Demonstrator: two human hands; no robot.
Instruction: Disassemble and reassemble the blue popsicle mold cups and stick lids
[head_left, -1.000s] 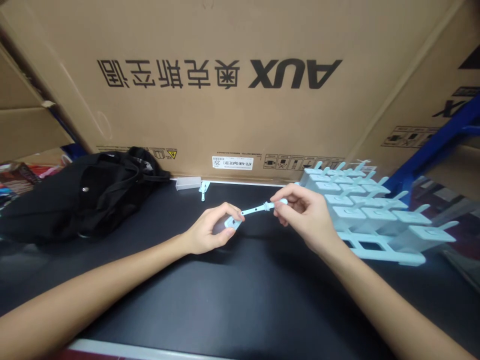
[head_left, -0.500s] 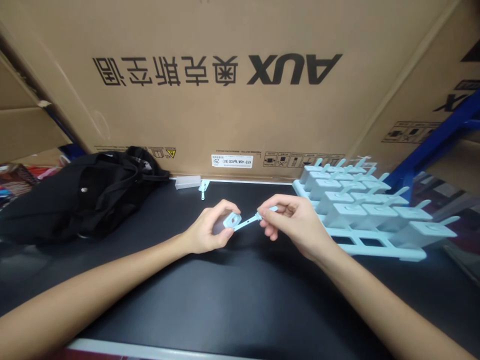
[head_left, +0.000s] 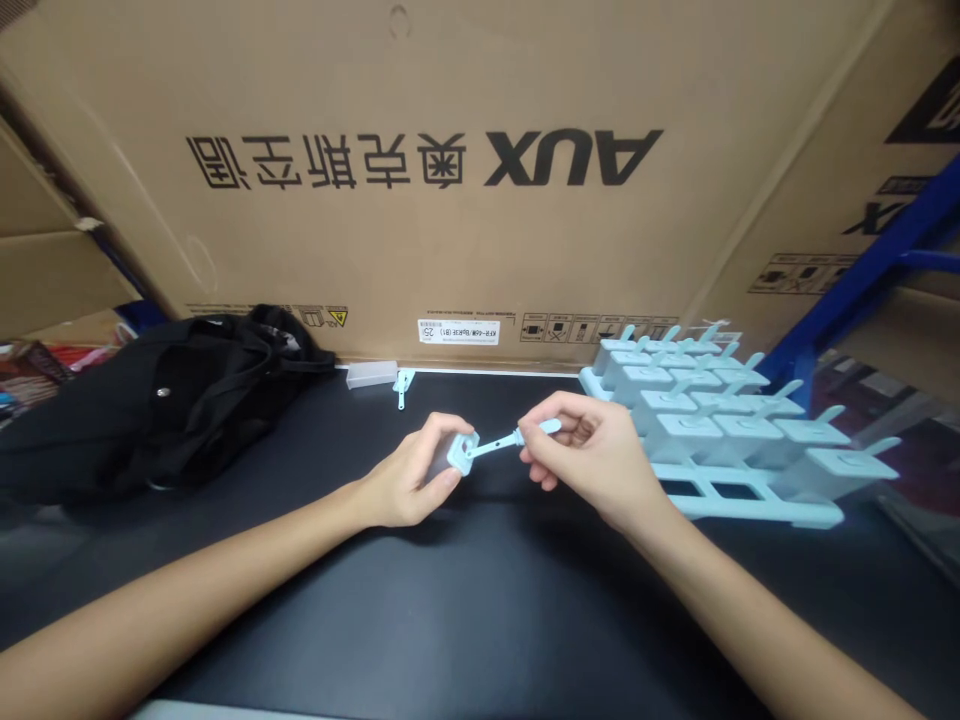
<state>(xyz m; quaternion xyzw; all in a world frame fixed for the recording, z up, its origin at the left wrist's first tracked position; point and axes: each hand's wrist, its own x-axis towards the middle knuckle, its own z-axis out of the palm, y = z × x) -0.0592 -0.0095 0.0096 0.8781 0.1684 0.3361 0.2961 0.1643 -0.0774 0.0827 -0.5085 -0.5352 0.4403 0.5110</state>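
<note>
My left hand (head_left: 412,475) is closed round a popsicle mold, its light-blue slotted lid (head_left: 462,455) facing right. Between thumb and fingers of my right hand (head_left: 589,450) is a light-blue popsicle stick (head_left: 496,443) with holes along its shaft. The stick's tip is at the opening in the lid; how deep it reaches cannot be made out. On the right, several popsicle molds (head_left: 690,432) with sticks stand in a light-blue rack (head_left: 780,510). Two openings show at the rack's near side.
A translucent mold (head_left: 373,375) lies at the table's back edge, beside another light-blue stick and lid (head_left: 403,385). A black bag (head_left: 150,400) rests on the left of the black table (head_left: 450,620). A large cardboard box (head_left: 420,240) stands behind, with a blue metal post (head_left: 847,270) at right.
The stick's tip has moved from the lid's lower edge to its opening. The lid has turned slightly, and the camera view has shifted a little.
</note>
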